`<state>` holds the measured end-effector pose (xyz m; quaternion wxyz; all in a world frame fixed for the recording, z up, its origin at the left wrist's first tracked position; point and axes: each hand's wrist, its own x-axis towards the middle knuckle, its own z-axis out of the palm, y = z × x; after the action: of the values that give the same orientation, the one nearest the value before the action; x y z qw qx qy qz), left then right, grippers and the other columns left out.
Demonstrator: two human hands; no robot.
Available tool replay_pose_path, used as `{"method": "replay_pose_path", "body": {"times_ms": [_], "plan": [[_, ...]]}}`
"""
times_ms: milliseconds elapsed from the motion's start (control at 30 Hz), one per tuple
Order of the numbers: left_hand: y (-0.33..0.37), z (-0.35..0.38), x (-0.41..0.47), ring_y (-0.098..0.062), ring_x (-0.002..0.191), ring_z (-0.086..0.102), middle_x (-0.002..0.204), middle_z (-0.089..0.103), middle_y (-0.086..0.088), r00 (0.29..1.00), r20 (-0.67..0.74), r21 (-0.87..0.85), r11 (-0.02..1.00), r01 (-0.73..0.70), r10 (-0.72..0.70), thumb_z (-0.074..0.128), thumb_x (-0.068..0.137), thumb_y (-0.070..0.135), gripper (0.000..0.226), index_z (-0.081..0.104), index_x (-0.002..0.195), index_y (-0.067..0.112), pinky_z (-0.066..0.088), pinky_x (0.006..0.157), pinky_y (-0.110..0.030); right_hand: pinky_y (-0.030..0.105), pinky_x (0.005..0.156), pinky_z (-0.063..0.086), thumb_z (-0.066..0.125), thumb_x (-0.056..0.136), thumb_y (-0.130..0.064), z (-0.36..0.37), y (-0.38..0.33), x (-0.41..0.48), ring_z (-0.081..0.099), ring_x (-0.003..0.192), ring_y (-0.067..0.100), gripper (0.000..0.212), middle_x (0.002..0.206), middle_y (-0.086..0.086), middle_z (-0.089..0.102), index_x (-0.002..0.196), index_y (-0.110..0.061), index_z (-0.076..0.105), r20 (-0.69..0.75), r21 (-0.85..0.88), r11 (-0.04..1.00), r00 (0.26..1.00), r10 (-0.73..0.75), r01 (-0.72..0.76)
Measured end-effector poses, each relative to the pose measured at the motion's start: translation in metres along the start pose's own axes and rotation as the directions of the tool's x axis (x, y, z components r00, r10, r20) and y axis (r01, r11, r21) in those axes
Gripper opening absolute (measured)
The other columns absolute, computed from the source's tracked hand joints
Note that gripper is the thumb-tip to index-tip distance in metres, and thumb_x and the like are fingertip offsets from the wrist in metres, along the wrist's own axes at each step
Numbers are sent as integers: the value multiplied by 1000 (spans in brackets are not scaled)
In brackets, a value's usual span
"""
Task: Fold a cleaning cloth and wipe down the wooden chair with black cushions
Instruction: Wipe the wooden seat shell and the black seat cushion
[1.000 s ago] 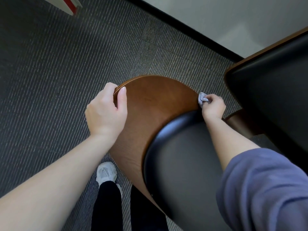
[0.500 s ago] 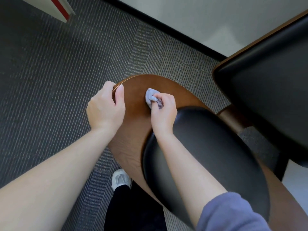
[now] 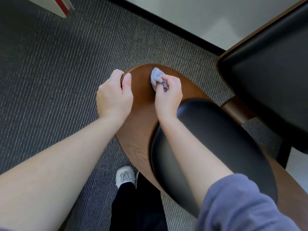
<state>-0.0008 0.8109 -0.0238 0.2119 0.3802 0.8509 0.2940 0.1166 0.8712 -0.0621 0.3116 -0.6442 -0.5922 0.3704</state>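
I look down on the curved wooden backrest (image 3: 141, 124) of the chair, with its black back cushion (image 3: 216, 147) below and to the right. My left hand (image 3: 115, 97) grips the backrest's top left edge, thumb on the inner face. My right hand (image 3: 168, 95) holds a small bunched grey cleaning cloth (image 3: 155, 77) and presses it on the wood near the top of the backrest. The black seat cushion (image 3: 270, 77) with its wooden rim sits at the upper right.
Dark ribbed carpet (image 3: 58, 72) covers the floor to the left. A black baseboard (image 3: 166, 22) and pale wall run across the top. A white and red object (image 3: 61, 5) lies at the top left. My white shoe (image 3: 125, 177) and black trousers stand below the backrest.
My right hand carried the cloth from the backrest's right edge leftward across the wood to near its top middle. My left hand kept its grip on the left edge.
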Motion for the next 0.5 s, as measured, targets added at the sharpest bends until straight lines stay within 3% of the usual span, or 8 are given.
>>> {"method": "replay_pose_path", "body": {"times_ms": [100,200,267,400,500], "plan": [[-2,1,1,-28,65,51,69,53,-4,1000,-1,-23,1000,-15,15,40,102,33,29,55,92,10,38,60,-39,11,74,42,61,84,4,-1,3,-31,53,84,-1,15,96,-2,57,91,-7,70,81,13,996,992,-93,93],[-3,1,1,-26,65,49,70,53,-4,1000,1,-33,999,-19,19,41,102,33,29,55,93,8,32,60,-37,34,80,51,59,79,9,-5,16,-68,59,90,16,22,97,2,59,89,-7,70,153,30,990,978,-144,141],[-3,1,1,-26,65,48,69,52,-3,1000,8,-48,999,-14,14,40,102,33,30,54,92,9,36,60,-39,46,79,51,59,78,9,-9,24,-88,60,91,23,25,98,-1,59,88,-11,70,191,34,987,969,-159,155],[-3,1,1,-28,67,50,67,51,-1,1000,8,-68,998,-7,7,39,102,35,32,54,91,9,41,64,-43,45,72,52,60,79,8,-18,35,-113,59,91,24,25,99,-9,56,86,-14,70,266,-1,981,946,-187,194],[-3,2,1,-24,66,49,67,50,2,1000,6,-71,998,0,0,39,102,36,32,55,92,10,41,64,-42,45,70,51,60,79,8,-20,35,-116,59,89,24,24,97,-6,57,85,-13,70,278,-6,976,938,-206,216]]}}
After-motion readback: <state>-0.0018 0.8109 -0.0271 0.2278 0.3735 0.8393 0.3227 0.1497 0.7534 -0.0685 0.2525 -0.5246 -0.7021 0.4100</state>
